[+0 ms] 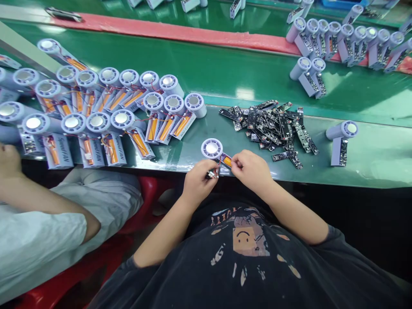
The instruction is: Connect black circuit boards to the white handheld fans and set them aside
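Observation:
A lilac handheld fan (212, 148) with a round silver-centred head lies in front of me near the table's front edge. Its opened handle shows an orange battery (227, 161) and thin red wires. My right hand (252, 171) pinches the handle's end. In my left hand (200, 180) is a small circuit board (211, 174), gripped between thumb and fingers just below the fan's head, with wires beside it. A heap of black circuit boards (273, 124) lies beyond my right hand.
Several fans with orange batteries (122, 118) crowd the left side. One fan with a board fitted (341, 141) lies at the right. More fans stand along the red strip (180, 32) on the green belt (206, 64). A co-worker's arm (41, 193) reaches in at left.

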Action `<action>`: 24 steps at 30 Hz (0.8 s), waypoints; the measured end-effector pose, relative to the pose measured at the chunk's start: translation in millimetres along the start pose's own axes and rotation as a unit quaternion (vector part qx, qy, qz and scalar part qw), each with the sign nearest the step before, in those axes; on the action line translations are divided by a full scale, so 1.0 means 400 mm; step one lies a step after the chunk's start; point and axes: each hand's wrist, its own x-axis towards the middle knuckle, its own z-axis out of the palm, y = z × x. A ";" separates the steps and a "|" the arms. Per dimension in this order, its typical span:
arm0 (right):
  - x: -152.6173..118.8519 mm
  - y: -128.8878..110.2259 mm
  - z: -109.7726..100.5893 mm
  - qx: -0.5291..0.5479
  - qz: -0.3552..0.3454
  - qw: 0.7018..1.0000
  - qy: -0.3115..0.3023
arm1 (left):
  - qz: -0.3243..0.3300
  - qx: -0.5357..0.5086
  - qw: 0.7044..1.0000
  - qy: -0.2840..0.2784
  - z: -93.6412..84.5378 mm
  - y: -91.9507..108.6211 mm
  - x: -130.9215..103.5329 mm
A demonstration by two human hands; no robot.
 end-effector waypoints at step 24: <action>-0.023 0.035 -0.001 0.097 -0.217 0.970 0.042 | -0.310 -0.381 0.870 0.041 0.027 0.034 0.036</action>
